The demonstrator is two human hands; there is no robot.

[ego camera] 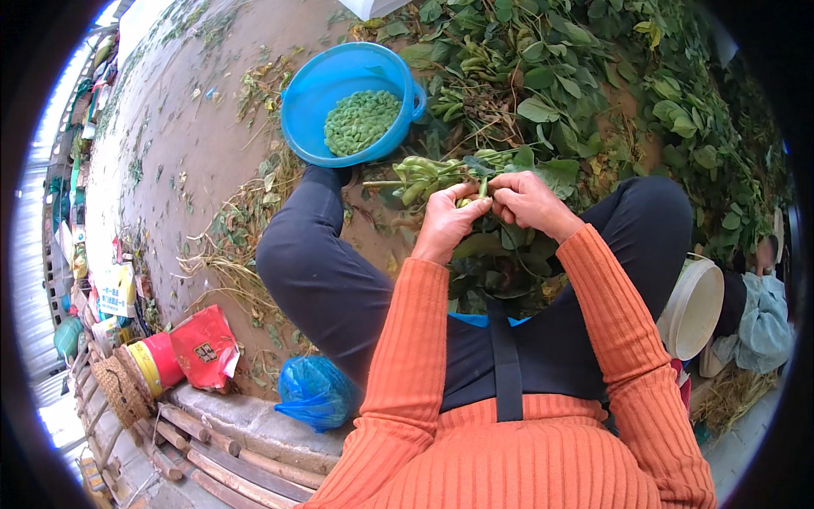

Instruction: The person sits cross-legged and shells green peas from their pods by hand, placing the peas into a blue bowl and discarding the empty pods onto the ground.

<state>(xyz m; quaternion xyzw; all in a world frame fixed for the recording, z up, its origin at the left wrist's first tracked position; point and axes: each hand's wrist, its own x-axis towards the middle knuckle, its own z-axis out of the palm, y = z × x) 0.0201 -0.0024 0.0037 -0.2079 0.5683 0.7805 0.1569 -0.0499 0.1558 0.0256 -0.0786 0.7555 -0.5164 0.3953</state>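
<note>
My left hand is closed around a leafy soybean stalk, and green pods stick out above its fingers. Its thumb and fingertips also touch a single upright green pod. From the other side, the fingertips of my right hand pinch at that same pod; the fingers partly hide it. Both hands are above my lap, between my spread knees. Beyond my left knee, a blue plastic basin stands tilted, with shelled green beans gathered low in it.
Heaped soybean plants cover the ground ahead and right. Near my left hip are a blue plastic bag, a red packet and wooden poles. At right, a white bucket lies near another person's sleeve.
</note>
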